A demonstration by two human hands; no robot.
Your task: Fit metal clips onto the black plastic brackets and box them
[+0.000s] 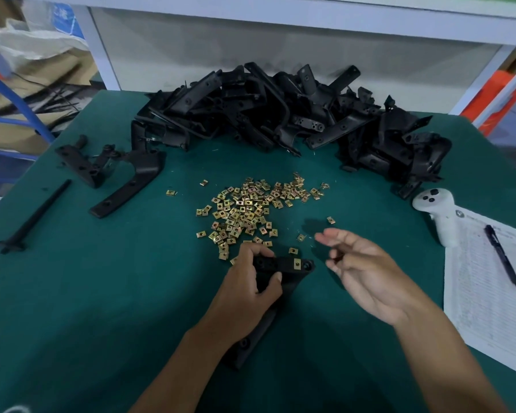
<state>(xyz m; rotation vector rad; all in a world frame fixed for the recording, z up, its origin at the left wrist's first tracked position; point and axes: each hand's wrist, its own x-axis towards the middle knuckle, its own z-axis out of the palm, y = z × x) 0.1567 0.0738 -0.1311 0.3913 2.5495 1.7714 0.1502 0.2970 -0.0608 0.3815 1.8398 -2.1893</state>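
My left hand (252, 281) grips a black plastic bracket (286, 268) low in the middle of the green table. One brass-coloured metal clip (297, 263) sits on the bracket's upper arm. Just right of the bracket hovers my right hand (361, 269), fingers loosely curled; something small and dark may lie in its palm, too blurred to tell. A scatter of loose metal clips (251, 207) lies just beyond both hands. Further back is a big heap of black brackets (280, 114).
Two separate brackets (125, 177) and a black rod (36, 216) lie at the left. At the right stand a white hand controller (438, 213) and a printed sheet (489, 281) with a pen (502, 257). A white frame wall (251, 40) closes the back.
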